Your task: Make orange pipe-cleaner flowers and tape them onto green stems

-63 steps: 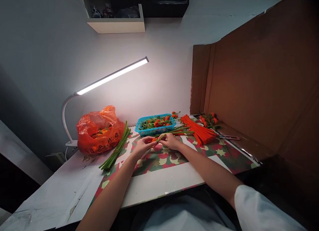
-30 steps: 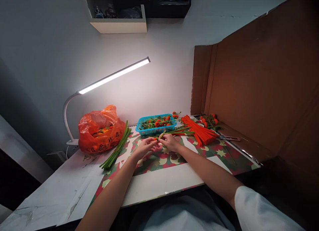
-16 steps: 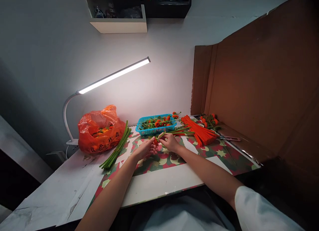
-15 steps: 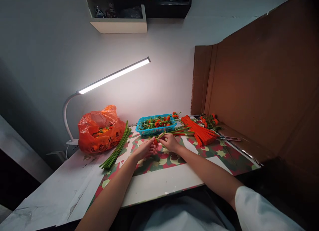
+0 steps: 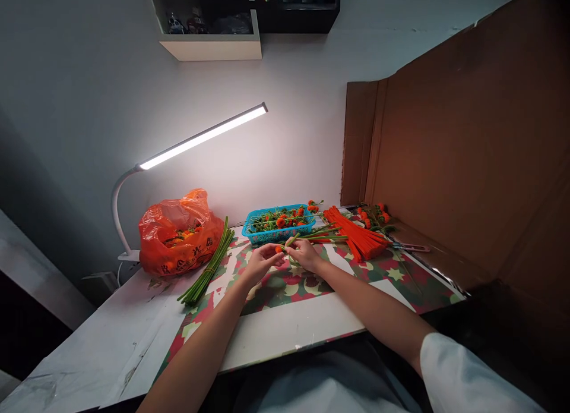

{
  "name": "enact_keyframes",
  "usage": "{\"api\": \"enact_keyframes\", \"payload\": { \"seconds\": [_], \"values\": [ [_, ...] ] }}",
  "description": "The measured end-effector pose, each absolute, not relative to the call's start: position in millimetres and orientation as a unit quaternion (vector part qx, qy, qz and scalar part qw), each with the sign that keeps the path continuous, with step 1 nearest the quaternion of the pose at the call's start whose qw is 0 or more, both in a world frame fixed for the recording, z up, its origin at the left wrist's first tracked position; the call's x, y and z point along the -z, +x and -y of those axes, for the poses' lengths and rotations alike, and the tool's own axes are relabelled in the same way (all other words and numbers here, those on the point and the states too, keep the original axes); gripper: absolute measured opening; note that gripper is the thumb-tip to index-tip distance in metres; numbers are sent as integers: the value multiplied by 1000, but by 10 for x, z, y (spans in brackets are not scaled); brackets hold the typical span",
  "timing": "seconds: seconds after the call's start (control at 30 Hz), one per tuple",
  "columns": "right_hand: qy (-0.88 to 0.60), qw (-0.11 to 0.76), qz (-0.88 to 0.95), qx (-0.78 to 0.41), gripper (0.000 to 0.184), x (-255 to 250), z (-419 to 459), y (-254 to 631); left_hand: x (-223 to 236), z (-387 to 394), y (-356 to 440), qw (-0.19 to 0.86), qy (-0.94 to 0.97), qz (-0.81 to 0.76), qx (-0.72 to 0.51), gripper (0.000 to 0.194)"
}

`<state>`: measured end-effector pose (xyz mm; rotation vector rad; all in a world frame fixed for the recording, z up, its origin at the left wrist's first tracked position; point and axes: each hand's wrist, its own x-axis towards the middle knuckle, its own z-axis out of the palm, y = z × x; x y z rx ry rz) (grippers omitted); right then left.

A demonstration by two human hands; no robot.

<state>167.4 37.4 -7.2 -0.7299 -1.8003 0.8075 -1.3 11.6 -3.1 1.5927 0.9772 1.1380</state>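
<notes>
Over the patterned cloth my left hand (image 5: pixel 263 263) pinches a small orange pompom flower (image 5: pixel 279 249) between thumb and fingertips. Just to its right, my right hand (image 5: pixel 305 254) is closed on a green stem (image 5: pixel 293 240) that slants up from its fingers. The two hands nearly meet at the flower; where stem and flower join is too small to make out. Right behind them stands a blue basket (image 5: pixel 278 237) holding orange flowers with green stems. Long green stems lie to the right of the basket, near a fanned bundle of red-orange strips (image 5: pixel 358 235).
A bundle of green stems (image 5: pixel 208 276) lies left, beside an orange plastic bag (image 5: pixel 182 246) with flowers inside. More orange flowers (image 5: pixel 374 216) and scissors (image 5: pixel 414 248) are at the right, by a tall cardboard wall (image 5: pixel 463 151). A lit lamp (image 5: pixel 205 138) arches over the back.
My left hand has turned and its fingers have drawn in around the flower, which now shows at its fingertips. The right hand stays nearly in place with the green stem.
</notes>
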Motion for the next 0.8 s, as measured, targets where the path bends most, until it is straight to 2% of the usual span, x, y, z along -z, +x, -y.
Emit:
{"api": "enact_keyframes", "payload": {
  "seconds": [0.43, 0.8],
  "values": [
    [-282, 556, 718, -308, 14, 145, -406, 1638, 39, -166, -76, 574, 565, -407, -431, 43],
    [-310, 548, 697, -344, 20, 115, -380, 1615, 20, -164, -86, 627, 510, -409, -424, 35]
  ]
}}
